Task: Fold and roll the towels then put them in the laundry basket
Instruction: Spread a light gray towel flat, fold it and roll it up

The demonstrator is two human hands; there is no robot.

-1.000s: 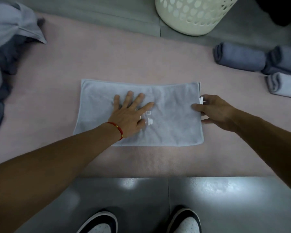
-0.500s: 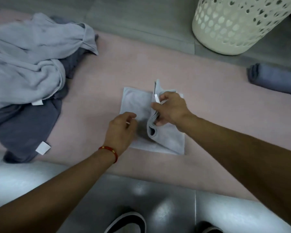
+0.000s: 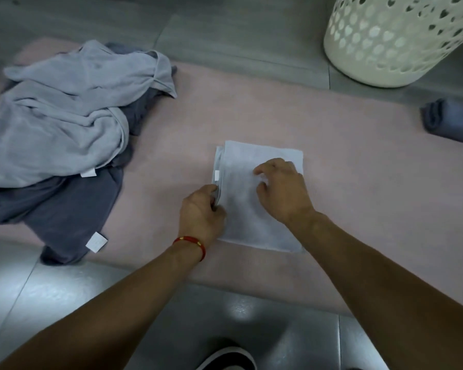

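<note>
A pale grey towel [image 3: 251,217] lies folded into a tall rectangle on the pink mat [image 3: 358,182]. My left hand [image 3: 202,212] pinches the stacked layers at its left edge, just below a small white tag. My right hand [image 3: 281,190] rests on top of the towel with its fingers loosely bent, holding nothing. The cream perforated laundry basket [image 3: 390,41] stands on the grey floor at the top right, well beyond the towel.
A heap of unfolded towels lies at the left, light grey [image 3: 64,118] over dark grey [image 3: 64,209]. One rolled blue-grey towel [image 3: 452,124] lies at the right edge. Grey floor tiles surround the mat, and my shoe [image 3: 225,359] shows at the bottom.
The right half of the towel was swung over onto the left half, and now it lies flat. My right hand let go of the edge. My left hand took hold of the left edge.
</note>
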